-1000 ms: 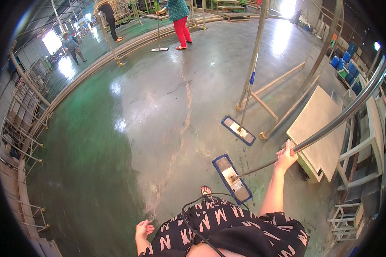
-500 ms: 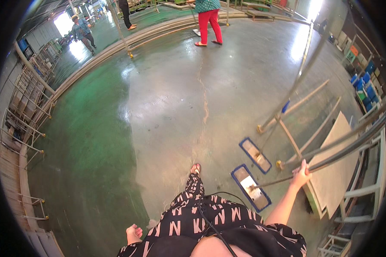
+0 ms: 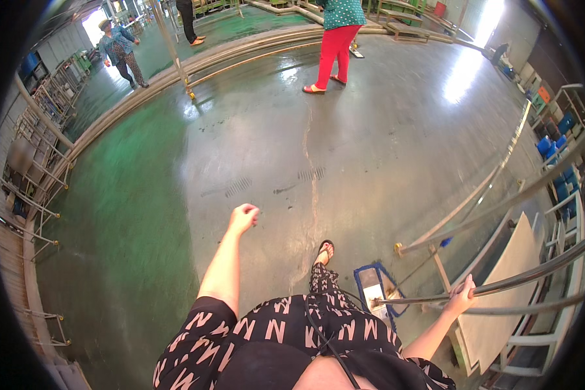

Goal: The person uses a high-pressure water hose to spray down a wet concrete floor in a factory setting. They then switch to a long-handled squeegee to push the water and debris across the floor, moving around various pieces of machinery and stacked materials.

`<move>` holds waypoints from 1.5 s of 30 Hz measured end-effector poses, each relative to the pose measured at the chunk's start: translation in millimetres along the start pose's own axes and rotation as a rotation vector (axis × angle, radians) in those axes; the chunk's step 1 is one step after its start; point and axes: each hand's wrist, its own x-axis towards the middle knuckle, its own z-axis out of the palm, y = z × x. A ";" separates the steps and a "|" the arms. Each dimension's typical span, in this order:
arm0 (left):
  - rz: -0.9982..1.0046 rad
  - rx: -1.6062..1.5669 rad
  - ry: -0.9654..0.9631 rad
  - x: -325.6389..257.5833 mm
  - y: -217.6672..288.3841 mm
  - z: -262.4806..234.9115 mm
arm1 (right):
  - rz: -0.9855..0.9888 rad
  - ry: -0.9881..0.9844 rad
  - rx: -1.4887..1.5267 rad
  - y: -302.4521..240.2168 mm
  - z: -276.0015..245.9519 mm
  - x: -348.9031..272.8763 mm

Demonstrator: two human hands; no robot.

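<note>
My right hand (image 3: 461, 297) is closed around the long handle (image 3: 533, 276) of a flat floor mop. This mop's head (image 3: 374, 294), fringed in blue, rests on the floor just right of my legs. A second blue-fringed mop head (image 3: 392, 290) lies partly hidden behind it, with a thin handle slanting up past a blue fitting (image 3: 445, 242). My left hand (image 3: 244, 219) is raised out in front over the floor, its fingers curled in and nothing visible in them. One sandalled foot (image 3: 325, 249) is forward, near a pale crack in the floor.
A pale board (image 3: 500, 296) and a white metal frame (image 3: 539, 338) stand close on my right. Racks on yellow-tipped legs (image 3: 29, 175) line the left. Ahead, a person in red trousers (image 3: 338, 55) stands near a low kerb (image 3: 240, 58); another person (image 3: 120, 52) is far left.
My left hand has swung up and forward from beside my hip. The two mop heads now overlap in view. The person in red trousers appears nearer, and the far-left person is larger in view.
</note>
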 end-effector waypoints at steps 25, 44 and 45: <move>-0.516 0.263 -0.162 580.4 137.9 194.6 | -0.015 0.083 0.045 77.4 506.2 447.0; -0.857 0.449 -0.490 923.9 324.2 548.3 | 0.225 0.295 -0.035 252.3 713.7 947.3; -1.010 0.407 -0.423 927.4 329.6 548.5 | 0.223 0.298 -0.041 263.7 727.3 973.1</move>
